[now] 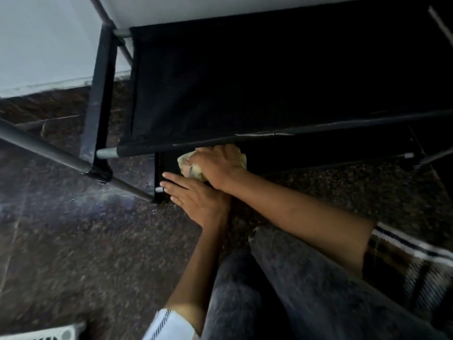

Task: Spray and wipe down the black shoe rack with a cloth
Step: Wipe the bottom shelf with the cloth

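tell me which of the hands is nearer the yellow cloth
Right. The right hand lies on top of the cloth, pressing it onto the lower shelf of the shoe rack. The left hand lies flat just beside it, nearer the person, fingers extended.

Right hand (218, 165) is reaching forward, fingers curled down and closed over a wad. Left hand (193, 197) is lying flat just beside it, fingers extended (palm down). Both forearms are stretching forward, the right crossing above the left wrist.
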